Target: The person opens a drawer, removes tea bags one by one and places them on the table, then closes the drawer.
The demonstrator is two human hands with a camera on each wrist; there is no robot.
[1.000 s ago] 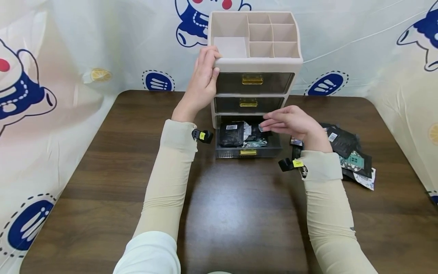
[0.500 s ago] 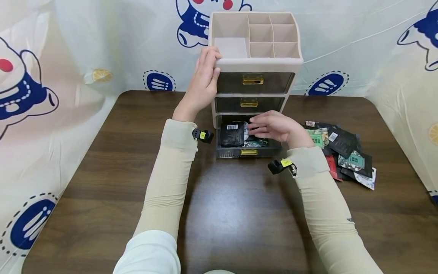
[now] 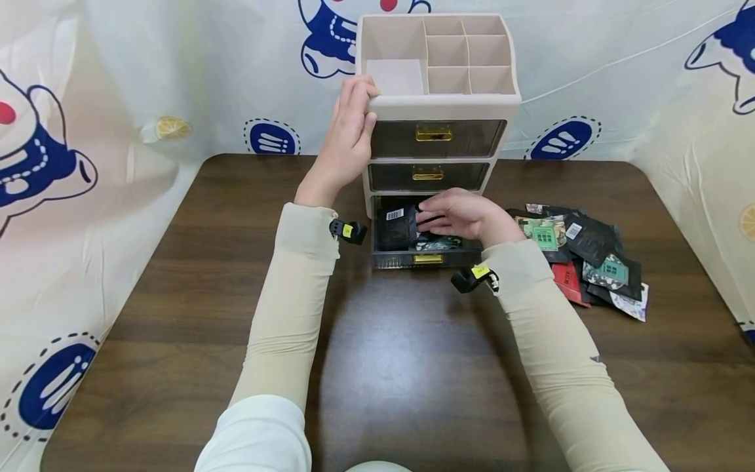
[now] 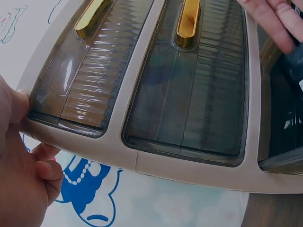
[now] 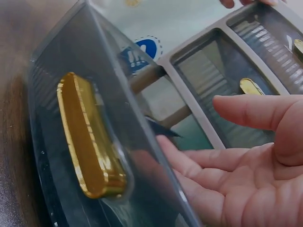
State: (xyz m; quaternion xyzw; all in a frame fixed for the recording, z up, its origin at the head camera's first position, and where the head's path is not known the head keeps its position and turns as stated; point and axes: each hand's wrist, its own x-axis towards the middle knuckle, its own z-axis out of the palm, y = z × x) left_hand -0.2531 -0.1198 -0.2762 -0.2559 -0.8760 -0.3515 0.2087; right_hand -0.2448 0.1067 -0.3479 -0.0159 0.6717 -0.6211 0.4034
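Note:
A beige desktop organizer (image 3: 447,108) with smoky drawers and gold handles stands at the back of the table. My left hand (image 3: 345,131) grips its upper left corner, with the thumb (image 4: 16,105) on the front. The bottom drawer (image 3: 401,260) is pulled out and holds black packets. My right hand (image 3: 463,215) reaches into that drawer with fingers extended, fingertips right at the edge of a black packet (image 3: 396,229) with a barcode label. A patterned packet (image 3: 438,243) shows below the fingers. In the right wrist view, the thumb stands apart from the fingers (image 5: 208,158).
On the table (image 3: 236,295), right of the organizer, lies a loose pile of packets: a black one (image 3: 592,239) with a white label, a green-labelled one (image 3: 544,236) and a red one (image 3: 567,282) among them. A printed white curtain (image 3: 590,59) hangs behind.
My right hand has moved left and deeper over the drawer, up to the barcoded packet, which now sits slightly tilted. More of the pile shows. The left hand keeps its hold.

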